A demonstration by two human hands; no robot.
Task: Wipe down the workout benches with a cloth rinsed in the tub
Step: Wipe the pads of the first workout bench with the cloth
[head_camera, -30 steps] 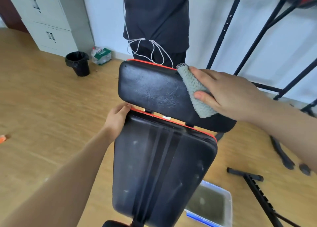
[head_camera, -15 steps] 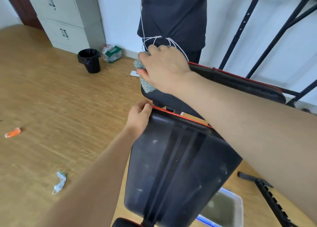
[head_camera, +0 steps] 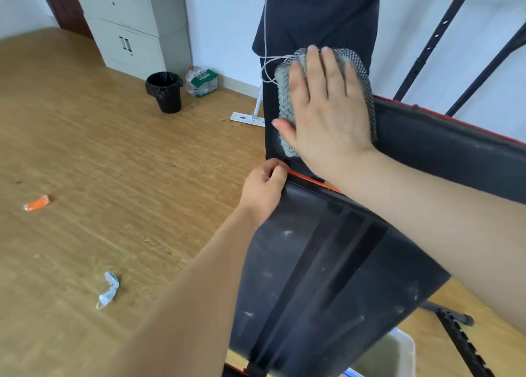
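Benches were represented by one black padded bench (head_camera: 336,277) with red trim, which filled the lower middle of the head view; its long pad ran toward the camera and its raised pad (head_camera: 444,151) stood at the far end.

The right hand (head_camera: 321,111) lay flat with fingers spread, palm pressing a grey knitted cloth (head_camera: 287,97) against the left end of the raised pad. The cloth showed around the fingers above and to the left; the hand pinned it rather than clenched it. The left hand (head_camera: 263,190) was curled over the far left corner of the long pad, fingers closed on the red-trimmed edge, just below the cloth.

A translucent tub (head_camera: 395,354) with a pale rim sat on the floor beside the near right edge of the bench, partly hidden under it.

Behind the raised pad stood a person in dark clothes (head_camera: 318,14), with a white cord (head_camera: 266,34) hanging down. Left of the bench, across the wooden floor (head_camera: 85,148), were a black bin (head_camera: 165,91), a plastic bag (head_camera: 200,81), a white cabinet (head_camera: 125,20), an orange scrap (head_camera: 38,204) and a crumpled wrapper (head_camera: 108,289). Black metal frame bars (head_camera: 427,49) rose to the right of the raised pad.
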